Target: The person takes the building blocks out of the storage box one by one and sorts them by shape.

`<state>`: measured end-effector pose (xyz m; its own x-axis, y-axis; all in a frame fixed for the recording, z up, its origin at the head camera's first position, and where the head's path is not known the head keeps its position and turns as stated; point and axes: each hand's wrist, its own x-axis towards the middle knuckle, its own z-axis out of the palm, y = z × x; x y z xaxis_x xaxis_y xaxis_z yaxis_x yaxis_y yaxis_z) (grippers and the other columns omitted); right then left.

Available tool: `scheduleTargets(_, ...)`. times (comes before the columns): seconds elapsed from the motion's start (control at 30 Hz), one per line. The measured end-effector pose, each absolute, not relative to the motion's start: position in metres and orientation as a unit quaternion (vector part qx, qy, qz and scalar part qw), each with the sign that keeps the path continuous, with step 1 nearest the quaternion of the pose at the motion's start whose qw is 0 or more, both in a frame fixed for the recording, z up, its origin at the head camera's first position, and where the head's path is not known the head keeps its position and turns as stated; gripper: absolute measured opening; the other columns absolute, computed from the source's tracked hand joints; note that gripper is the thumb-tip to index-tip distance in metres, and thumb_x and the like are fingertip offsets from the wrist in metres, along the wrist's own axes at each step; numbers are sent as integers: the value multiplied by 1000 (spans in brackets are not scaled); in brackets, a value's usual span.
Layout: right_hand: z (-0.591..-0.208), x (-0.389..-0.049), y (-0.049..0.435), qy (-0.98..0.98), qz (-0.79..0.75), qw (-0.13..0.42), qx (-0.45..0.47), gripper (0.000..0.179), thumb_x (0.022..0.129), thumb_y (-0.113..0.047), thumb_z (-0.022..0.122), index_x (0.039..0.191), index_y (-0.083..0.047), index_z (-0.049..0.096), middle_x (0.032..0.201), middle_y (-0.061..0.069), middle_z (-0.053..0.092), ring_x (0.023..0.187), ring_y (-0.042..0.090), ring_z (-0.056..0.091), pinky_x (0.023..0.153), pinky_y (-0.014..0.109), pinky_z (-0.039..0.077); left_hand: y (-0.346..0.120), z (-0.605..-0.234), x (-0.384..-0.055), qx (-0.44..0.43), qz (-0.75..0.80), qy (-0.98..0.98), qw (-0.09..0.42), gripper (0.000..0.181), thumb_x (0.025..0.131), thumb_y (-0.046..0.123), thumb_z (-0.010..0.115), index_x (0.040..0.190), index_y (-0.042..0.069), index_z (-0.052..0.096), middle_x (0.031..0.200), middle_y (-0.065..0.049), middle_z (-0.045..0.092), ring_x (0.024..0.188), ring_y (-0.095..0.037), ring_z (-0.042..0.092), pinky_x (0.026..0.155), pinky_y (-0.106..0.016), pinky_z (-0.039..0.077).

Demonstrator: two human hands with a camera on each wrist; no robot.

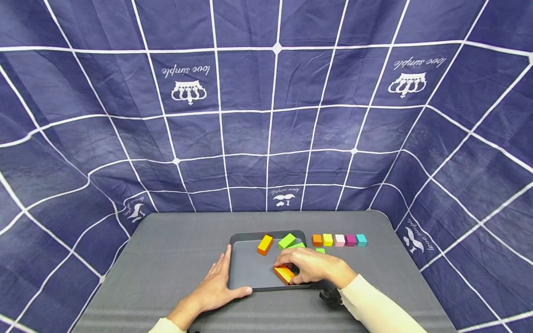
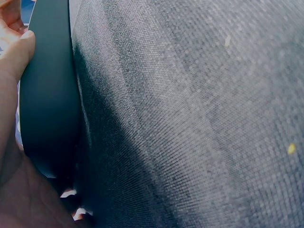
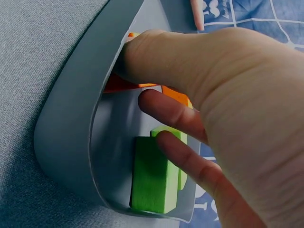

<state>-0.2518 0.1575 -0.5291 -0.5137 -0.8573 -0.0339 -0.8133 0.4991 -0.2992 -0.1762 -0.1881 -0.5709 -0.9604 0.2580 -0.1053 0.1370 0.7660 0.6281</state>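
Note:
A grey tray (image 1: 250, 282) sits near the table's front edge. My right hand (image 1: 293, 269) reaches into it and pinches an orange block (image 1: 284, 274) at the tray's front right. In the right wrist view the thumb covers most of that orange block (image 3: 175, 95), and a green block (image 3: 152, 178) lies by the fingers inside the tray (image 3: 66, 118). My left hand (image 1: 220, 277) rests flat against the tray's left side, thumb along the front rim. The left wrist view shows the thumb (image 2: 16, 52) beside the dark tray rim (image 2: 47, 95).
A second orange block (image 1: 264, 244) and two green blocks (image 1: 287, 240) lie at the tray's far side. A row of small cubes (image 1: 339, 240), orange through teal, stands right of the tray, with a small green piece (image 1: 319, 250) nearer. Blue checked cloth surrounds the grey table (image 1: 166, 259).

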Motion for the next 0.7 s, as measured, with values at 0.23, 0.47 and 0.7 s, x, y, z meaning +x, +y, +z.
scheduleTargets(0.23,-526,-249,163,870,-127,77,-470,59,96,-24,99,151,-23,79,147,-14,76,138,7,72,122,35,62,-189,-572,-177,108,328,934,95,151,87,72,93,187,2,4,191,-33,25,180,-54,23,147,-73,22)
scheduleTargets(0.47,-524,-246,170,877,-129,39,-461,58,94,-27,100,148,-21,80,148,-9,78,141,16,73,123,43,62,-189,-573,-177,107,327,934,96,152,87,73,93,187,2,3,190,-33,25,180,-54,24,147,-73,22)
scheduleTargets(0.7,-522,-245,176,891,-132,22,-433,61,94,-31,99,151,-24,79,151,-9,77,142,17,72,121,50,62,-189,-573,-178,106,323,936,94,153,87,74,93,187,3,3,190,-33,27,180,-53,25,147,-72,23)
